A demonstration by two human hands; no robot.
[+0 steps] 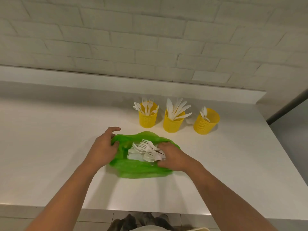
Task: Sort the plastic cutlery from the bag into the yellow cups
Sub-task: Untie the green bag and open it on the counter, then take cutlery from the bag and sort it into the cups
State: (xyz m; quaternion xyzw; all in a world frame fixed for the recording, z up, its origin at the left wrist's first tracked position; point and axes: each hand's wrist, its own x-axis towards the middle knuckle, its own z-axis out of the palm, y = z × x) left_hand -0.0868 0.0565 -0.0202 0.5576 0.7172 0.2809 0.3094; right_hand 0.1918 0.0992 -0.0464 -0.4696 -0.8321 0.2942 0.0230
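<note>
A green plastic bag [133,167] lies open on the white counter, with white plastic cutlery [145,151] piled inside. My left hand [103,147] grips the bag's left edge and holds it open. My right hand [171,157] is inside the bag's right side, its fingers curled round some of the cutlery. Behind the bag stand three yellow cups: the left cup [148,120] holds forks, the middle cup [173,123] holds knives, and the right cup [205,122] holds a few spoons.
The white counter [58,147] ends at a front edge near me and a right edge past the cups. A raised ledge and a white brick wall [150,39] run along the back.
</note>
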